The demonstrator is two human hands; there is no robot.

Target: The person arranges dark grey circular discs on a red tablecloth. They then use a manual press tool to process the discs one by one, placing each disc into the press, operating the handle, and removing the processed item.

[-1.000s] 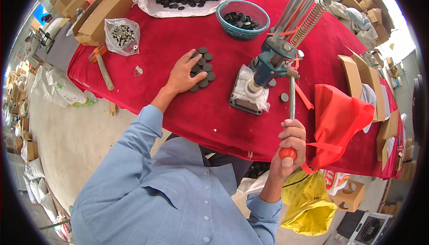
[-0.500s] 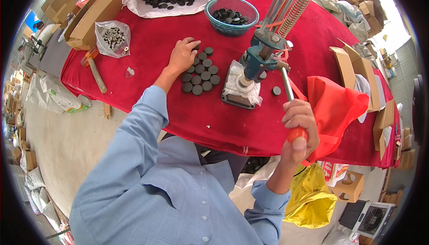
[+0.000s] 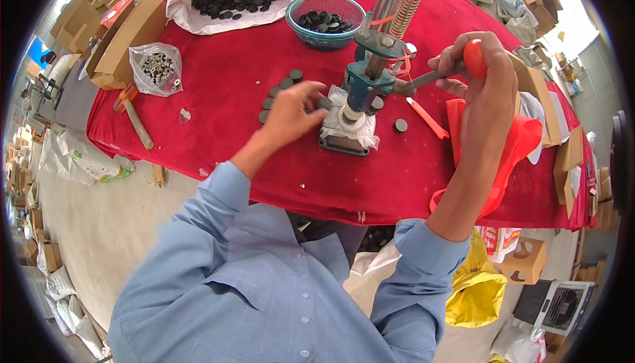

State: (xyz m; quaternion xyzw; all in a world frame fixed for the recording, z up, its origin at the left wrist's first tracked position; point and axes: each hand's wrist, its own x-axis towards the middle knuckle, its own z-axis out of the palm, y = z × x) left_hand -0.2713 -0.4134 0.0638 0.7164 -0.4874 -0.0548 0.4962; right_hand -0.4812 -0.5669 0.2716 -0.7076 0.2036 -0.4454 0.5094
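A teal hand press point(image 3: 367, 84) with steel columns and a coil spring stands on the red-covered table, its base wrapped in white plastic. My right hand point(image 3: 488, 75) is wrapped round the red-knobbed end of its lever point(image 3: 426, 81), raised to the right of the press. Just left of the press head, my left hand point(image 3: 294, 113) pinches a black round disc point(image 3: 324, 103) at its fingertips. Several more black discs point(image 3: 296, 74) lie on the cloth, partly hidden behind that hand. One loose black disc point(image 3: 401, 125) sits right of the press, and another touches its plastic wrap.
A teal bowl point(image 3: 357, 13) and a white sack point(image 3: 182, 13) hold black discs at the back. At left are a bag of small metal parts point(image 3: 157, 68) and a hammer point(image 3: 137, 125). A red bag point(image 3: 512, 158) and open cardboard boxes point(image 3: 565, 164) lie at right.
My left hand has moved right from the group of discs to the press, bringing a disc. My right hand has swung the lever up and away from me.
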